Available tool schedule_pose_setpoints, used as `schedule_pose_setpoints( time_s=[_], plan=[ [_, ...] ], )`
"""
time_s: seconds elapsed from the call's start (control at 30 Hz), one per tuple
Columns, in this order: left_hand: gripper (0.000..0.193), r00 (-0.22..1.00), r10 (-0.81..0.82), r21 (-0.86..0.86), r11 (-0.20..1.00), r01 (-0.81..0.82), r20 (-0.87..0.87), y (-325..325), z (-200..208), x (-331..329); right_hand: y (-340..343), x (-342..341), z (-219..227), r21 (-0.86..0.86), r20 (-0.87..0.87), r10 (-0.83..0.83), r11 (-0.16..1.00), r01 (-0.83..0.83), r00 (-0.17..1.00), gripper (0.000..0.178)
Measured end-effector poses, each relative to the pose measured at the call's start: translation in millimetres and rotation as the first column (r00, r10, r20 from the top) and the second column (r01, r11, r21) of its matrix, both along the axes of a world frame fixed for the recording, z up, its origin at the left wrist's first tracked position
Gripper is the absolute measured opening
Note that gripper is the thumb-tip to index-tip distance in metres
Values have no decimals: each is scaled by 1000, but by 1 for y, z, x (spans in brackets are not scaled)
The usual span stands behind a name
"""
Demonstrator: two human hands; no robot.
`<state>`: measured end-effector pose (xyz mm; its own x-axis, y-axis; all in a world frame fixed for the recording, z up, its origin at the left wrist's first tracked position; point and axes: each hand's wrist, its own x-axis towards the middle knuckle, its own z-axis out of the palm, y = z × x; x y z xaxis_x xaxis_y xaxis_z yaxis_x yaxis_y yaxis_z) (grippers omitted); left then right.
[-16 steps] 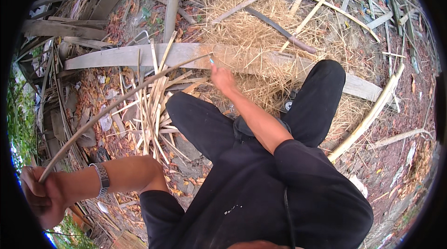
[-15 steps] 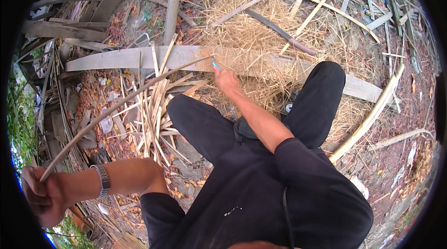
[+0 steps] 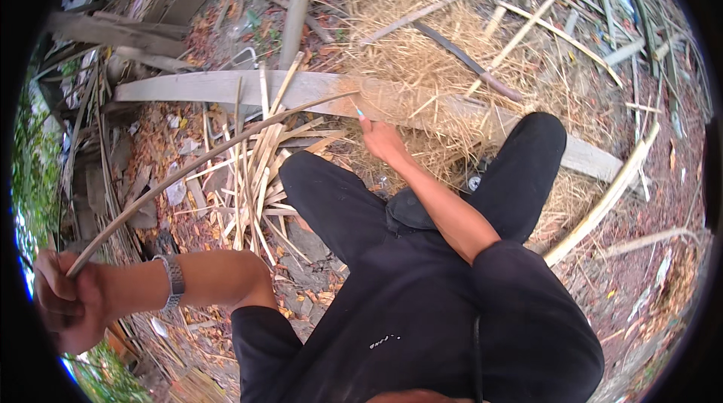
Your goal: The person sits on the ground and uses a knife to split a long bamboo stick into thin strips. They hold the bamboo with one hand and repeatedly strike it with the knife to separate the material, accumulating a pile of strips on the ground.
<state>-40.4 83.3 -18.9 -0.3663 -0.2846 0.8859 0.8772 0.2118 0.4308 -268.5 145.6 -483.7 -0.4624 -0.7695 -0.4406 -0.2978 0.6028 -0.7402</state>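
Observation:
My left hand (image 3: 66, 301) is closed around the near end of a long thin brown stick (image 3: 184, 169) at the lower left. The stick slants up to the right, and its far tip lies over a grey plank (image 3: 218, 87). My right hand (image 3: 382, 139) grips a small knife-like tool with a blue handle (image 3: 360, 112). Its thin pale tip points up toward the stick's far end, a little below it. Reddish-brown dust or shavings (image 3: 343, 90) cover the plank there.
Pale wooden strips (image 3: 260, 169) lie heaped beside my left knee. Curly straw-like shavings (image 3: 399, 19) spread beyond the plank, with a long dark-bladed knife (image 3: 467, 60) on them. A post (image 3: 300, 11) stands at the back. A pale pole (image 3: 606, 196) lies right of my right knee.
My right hand and its tool have drawn slightly down from the stick's far tip. My left hand still grips the stick. The whole view has shifted slightly.

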Motion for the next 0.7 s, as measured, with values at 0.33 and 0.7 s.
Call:
schedule_pose_setpoints(
  time_s=[0.33, 0.7],
  plan=[
    [36, 999, -35, -84, 996, 34, 0, 17, 1, -17, 81, 30, 223, -364, 113, 181, 922, -129, 977, 49],
    [51, 859, 485, -263, 818, -512, -164, 33, 15, -46, 103, 36, 344, -741, 235, 415, 662, -114, 879, 28]
  ],
)
